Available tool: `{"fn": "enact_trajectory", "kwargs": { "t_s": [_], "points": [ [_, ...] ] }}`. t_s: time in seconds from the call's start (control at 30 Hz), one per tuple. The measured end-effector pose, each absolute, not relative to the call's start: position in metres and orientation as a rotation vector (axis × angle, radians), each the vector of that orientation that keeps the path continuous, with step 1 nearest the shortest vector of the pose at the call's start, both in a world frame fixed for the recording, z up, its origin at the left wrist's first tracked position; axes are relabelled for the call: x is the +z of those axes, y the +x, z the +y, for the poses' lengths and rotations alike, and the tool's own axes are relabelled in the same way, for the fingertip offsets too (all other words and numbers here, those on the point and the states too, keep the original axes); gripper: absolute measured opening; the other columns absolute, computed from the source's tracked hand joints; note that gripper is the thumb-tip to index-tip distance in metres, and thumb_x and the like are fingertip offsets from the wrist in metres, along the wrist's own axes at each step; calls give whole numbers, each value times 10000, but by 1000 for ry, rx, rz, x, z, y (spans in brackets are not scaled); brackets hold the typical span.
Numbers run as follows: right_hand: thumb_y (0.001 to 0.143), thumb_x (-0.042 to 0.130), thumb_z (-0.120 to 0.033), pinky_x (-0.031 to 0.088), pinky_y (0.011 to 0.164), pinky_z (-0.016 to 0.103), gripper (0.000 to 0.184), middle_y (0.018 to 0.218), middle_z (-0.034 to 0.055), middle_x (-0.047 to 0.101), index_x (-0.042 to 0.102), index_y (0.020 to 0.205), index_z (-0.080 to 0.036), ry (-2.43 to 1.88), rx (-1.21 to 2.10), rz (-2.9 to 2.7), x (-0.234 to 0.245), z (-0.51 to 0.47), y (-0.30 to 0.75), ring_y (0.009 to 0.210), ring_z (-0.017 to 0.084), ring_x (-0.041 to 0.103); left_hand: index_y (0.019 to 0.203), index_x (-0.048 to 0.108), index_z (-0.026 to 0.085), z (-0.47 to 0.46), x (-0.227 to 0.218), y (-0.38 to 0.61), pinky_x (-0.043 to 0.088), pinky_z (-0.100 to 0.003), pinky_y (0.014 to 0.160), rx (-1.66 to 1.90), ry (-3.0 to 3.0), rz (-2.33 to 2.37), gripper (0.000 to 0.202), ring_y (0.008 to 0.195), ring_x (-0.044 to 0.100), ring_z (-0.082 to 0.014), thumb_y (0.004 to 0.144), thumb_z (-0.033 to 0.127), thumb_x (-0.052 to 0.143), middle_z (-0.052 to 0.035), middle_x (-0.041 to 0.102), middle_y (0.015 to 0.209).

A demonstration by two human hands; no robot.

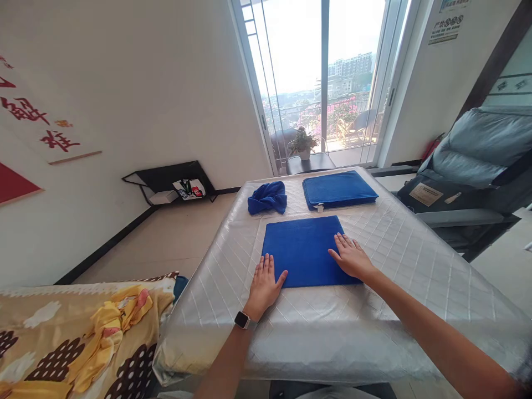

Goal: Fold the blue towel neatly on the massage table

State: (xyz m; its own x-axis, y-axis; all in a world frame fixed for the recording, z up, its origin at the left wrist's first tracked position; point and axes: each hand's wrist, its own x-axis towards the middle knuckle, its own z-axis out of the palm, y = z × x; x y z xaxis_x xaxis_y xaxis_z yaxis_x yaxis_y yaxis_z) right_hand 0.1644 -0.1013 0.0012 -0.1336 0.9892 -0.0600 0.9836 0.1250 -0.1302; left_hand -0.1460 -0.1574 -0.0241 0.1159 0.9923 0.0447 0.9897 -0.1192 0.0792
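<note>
A blue towel lies spread flat as a rectangle on the table, near its front. On its left edge rests my left hand, palm down with fingers outstretched and a watch on the wrist. Across the towel, my right hand lies flat on the right edge, fingers apart. Behind it to the right sits a stack of folded blue towels with a white tag at its front. A crumpled blue towel lies at the back left.
The table wears a shiny quilted cover. A grey recliner stands close on the right, a bed with yellow clothing at the lower left. Behind the table a chair holds a potted plant before the glass door.
</note>
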Motion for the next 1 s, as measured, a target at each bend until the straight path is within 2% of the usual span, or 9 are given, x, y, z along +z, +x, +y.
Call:
{"fn": "enact_trajectory", "kwargs": {
  "t_s": [0.13, 0.33, 0.47, 0.57, 0.73, 0.87, 1.0],
  "points": [
    [1032, 143, -535, 116, 1257, 429, 749, 1680, 101, 152, 204, 1613, -65, -2060, 187, -2284, 1, -64, 163, 1551, 220, 123, 1589, 199, 10, -158, -20, -149, 178, -460, 1248, 113, 2303, 2045, 927, 1549, 122, -298, 985, 708, 110, -190, 138, 1662],
    [1026, 169, -527, 116, 1256, 409, 744, 1681, 108, 155, 207, 1613, -70, -2046, 192, -2260, -19, -49, 169, 1552, 215, 115, 1556, 284, -17, -141, 10, -143, 211, -472, 1238, 170, 2243, 2049, 977, 1522, 243, -308, 970, 734, 65, -242, 261, 1619],
    [1025, 182, -517, 117, 1255, 420, 737, 1680, 117, 161, 209, 1614, -74, -2039, 178, -2252, -21, -50, 168, 1551, 228, 118, 1549, 331, 31, -107, 26, -83, 248, -413, 1234, 303, 2485, 1772, 894, 1517, 270, -267, 1000, 687, 70, -198, 325, 1612],
    [1027, 202, -469, 127, 1254, 418, 704, 1676, 120, 181, 232, 1608, -72, -2034, 141, -2252, -21, -52, 168, 1548, 233, 140, 1532, 378, 61, -75, 20, -16, 249, -401, 1235, 334, 2611, 1581, 806, 1512, 287, -252, 1031, 618, 81, -174, 366, 1602],
    [1002, 230, -309, 157, 1250, 408, 647, 1677, 95, 185, 247, 1608, -83, -2015, 102, -2286, -23, -53, 170, 1547, 227, 145, 1552, 349, 85, -41, -9, 44, 224, -420, 1245, 362, 2589, 1568, 751, 1522, 262, -236, 1045, 562, 68, -152, 343, 1617],
    [1021, 195, -421, 142, 1254, 416, 684, 1670, 106, 202, 254, 1603, -67, -2026, 121, -2247, -22, -53, 168, 1543, 231, 164, 1554, 334, 37, -34, -23, 17, 181, -413, 1258, 330, 2550, 1655, 826, 1535, 220, -250, 1025, 601, 43, -171, 305, 1628],
    [1027, 172, -490, 111, 1259, 414, 726, 1674, 106, 182, 232, 1606, -56, -2036, 162, -2235, -20, -52, 167, 1547, 231, 145, 1574, 297, 64, -29, -20, -51, 174, -431, 1257, 222, 2437, 1836, 837, 1541, 196, -254, 1012, 633, 50, -154, 270, 1644]
  ]
}}
